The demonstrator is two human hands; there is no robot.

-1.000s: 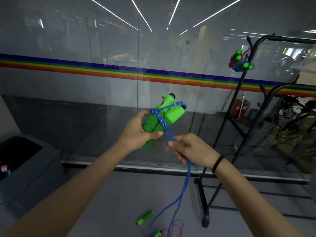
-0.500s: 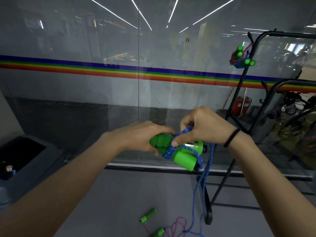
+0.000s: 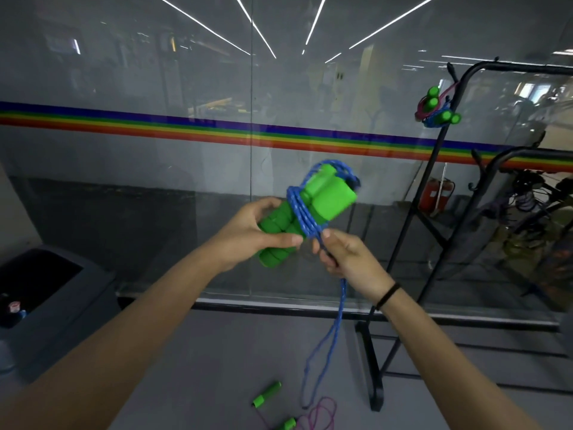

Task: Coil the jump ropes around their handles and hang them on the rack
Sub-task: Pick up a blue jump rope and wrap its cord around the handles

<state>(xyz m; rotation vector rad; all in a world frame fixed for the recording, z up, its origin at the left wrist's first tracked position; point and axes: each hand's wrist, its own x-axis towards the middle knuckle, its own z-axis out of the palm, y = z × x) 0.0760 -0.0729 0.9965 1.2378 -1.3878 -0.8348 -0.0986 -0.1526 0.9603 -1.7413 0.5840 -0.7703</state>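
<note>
Just right of the green handles (image 3: 313, 209), which the left hand (image 3: 248, 235) grips with their long axis slanting up to the far right, the right hand (image 3: 348, 260) pinches the blue rope (image 3: 341, 302) beneath its coils.

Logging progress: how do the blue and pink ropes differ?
The blue rope is in left hand and right hand; the pink rope lies on the floor. The blue rope is partly wound round its handles; the pink rope is uncoiled, handles apart. Both have green handles.
</note>
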